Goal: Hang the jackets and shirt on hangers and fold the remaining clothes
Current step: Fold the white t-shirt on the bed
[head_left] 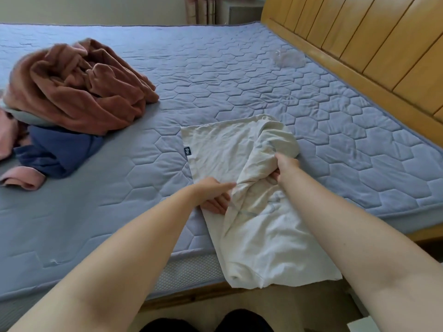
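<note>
A cream garment [215, 149] on the bed [215, 68] is clutched by the right grip [286, 167] and pinched by the left grip [213, 195]

Blue quilted mattress [239, 75] fills the view, a wooden headboard [359, 32] along its right edge, a curtain [199, 8] beyond.
</note>
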Action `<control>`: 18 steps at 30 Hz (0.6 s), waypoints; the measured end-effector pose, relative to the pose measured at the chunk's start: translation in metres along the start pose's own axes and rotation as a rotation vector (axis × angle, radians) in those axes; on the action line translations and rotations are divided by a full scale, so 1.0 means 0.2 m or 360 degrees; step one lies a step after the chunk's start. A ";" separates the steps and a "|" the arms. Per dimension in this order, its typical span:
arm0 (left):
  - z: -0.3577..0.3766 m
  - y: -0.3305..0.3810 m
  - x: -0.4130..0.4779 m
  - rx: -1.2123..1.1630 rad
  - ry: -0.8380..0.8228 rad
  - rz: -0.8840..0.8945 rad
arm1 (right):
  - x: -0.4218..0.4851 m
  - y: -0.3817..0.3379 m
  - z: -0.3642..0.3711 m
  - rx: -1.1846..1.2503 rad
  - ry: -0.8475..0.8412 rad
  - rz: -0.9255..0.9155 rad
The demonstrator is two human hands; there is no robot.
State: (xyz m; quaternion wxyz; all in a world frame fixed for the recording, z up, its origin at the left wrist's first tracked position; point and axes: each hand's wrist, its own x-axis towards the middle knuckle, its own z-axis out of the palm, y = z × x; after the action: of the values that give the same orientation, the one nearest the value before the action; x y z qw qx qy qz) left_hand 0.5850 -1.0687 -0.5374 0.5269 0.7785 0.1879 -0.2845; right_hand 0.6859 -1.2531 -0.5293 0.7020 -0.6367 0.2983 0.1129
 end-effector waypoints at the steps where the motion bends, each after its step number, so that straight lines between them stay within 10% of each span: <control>1: -0.03 0.00 0.04 -0.0097 0.0191 0.0057 | 0.01 -0.01 0.02 0.0044 0.0042 0.0058; 7: -0.32 -0.22 0.24 -0.0549 0.1265 0.0235 | 0.07 -0.13 0.20 -0.0188 0.0350 -0.0135; 10: -0.39 -0.23 0.30 -0.1062 0.1280 0.0165 | -0.06 -0.20 0.44 -0.0602 0.0459 -0.0748; 15: -0.47 -0.14 0.39 -0.1124 0.1118 0.0209 | -0.12 -0.17 0.73 -0.0624 -0.0749 -0.0638; 18: -0.51 -0.09 0.43 -0.0864 0.1088 0.0236 | 0.02 -0.20 0.67 -0.1046 -0.0539 -0.0943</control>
State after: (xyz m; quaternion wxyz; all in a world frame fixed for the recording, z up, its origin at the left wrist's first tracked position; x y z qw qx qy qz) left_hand 0.6657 -0.9675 -0.5765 0.6389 0.6727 0.3628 0.0876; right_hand 0.7485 -1.1313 -0.4970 0.5042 -0.8554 -0.0663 0.0984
